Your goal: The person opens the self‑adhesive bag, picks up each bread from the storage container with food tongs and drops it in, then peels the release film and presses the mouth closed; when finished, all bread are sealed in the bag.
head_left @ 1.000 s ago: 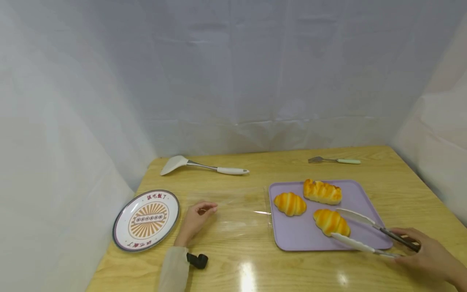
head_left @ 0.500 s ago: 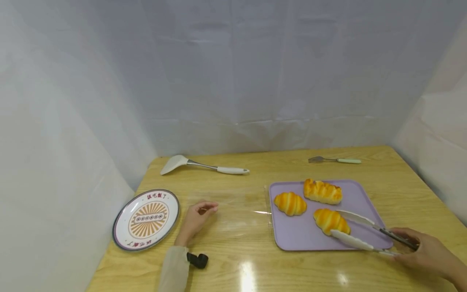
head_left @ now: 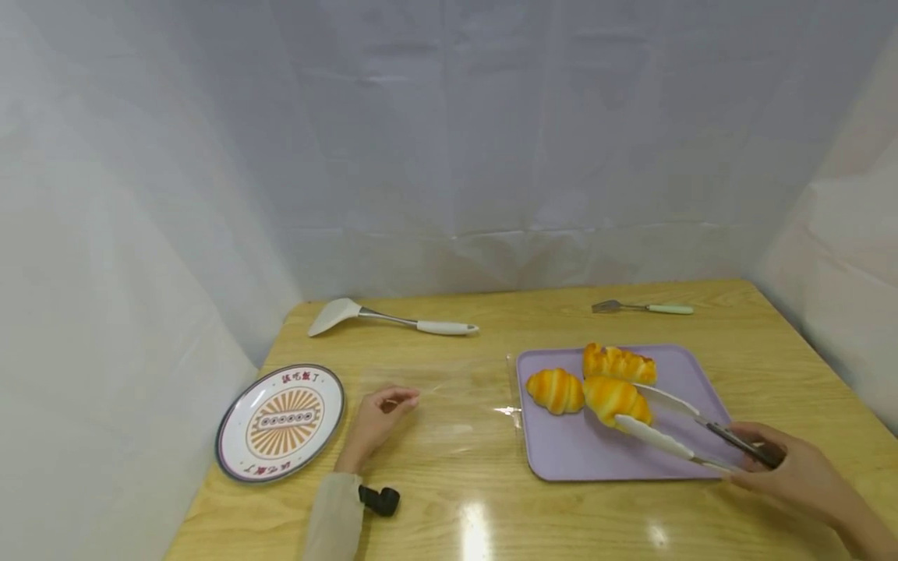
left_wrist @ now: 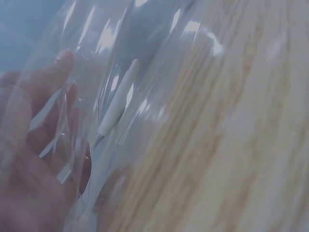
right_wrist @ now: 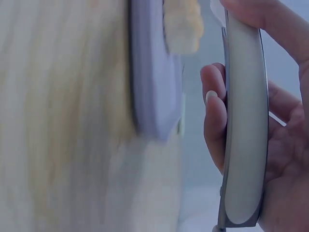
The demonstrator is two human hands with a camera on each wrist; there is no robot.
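Observation:
My right hand (head_left: pixel 796 474) grips a pair of tongs (head_left: pixel 655 438) with white tips and dark handles. Between the tips sits a croissant (head_left: pixel 617 400), which looks raised off the lilac tray (head_left: pixel 561 460). A second croissant (head_left: pixel 556 391) lies on the tray to its left, and a braided loaf (head_left: pixel 619 363) lies just behind. In the right wrist view the pale tongs handle (right_wrist: pixel 246 121) rests between thumb and fingers. My left hand (head_left: pixel 377 427) pinches the open end of a clear plastic bag (head_left: pixel 463 425); its film fills much of the left wrist view.
A white plate (head_left: pixel 235 436) with a printed pattern stands at the left. Along the back lie a white-handled turner (head_left: pixel 445 328) and a small fork with a green handle (head_left: pixel 669 309). The bag's right end reaches the tray's left edge. White sheets hang around the table.
The tongs have closed on the front croissant and carried it left and back, up close to the loaf and the other croissant. My right hand moved left with them; my left hand stayed put.

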